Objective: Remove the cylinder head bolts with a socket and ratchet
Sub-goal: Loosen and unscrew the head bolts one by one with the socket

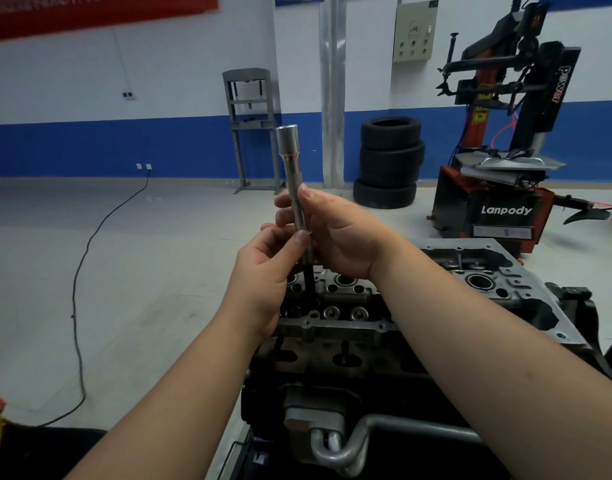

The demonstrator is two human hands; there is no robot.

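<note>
A long silver socket extension point(292, 174) stands upright in front of me, its wide square-drive end at the top. My right hand point(335, 233) grips its middle with fingers curled round the shaft. Just below, my left hand point(263, 271) pinches its lower end, where a dark bolt shank point(309, 278) hangs out toward the cylinder head point(349, 296). The grey cylinder head lies under both hands, with round bores and bolt holes showing. No ratchet handle is in sight.
The engine sits on a stand with a metal pipe point(349, 445) at the front. A tyre changer point(498, 188) stands at the right, stacked tyres point(389, 161) behind, a grey press frame point(252, 129) by the wall, and a black cable point(79, 289) crosses the floor at left.
</note>
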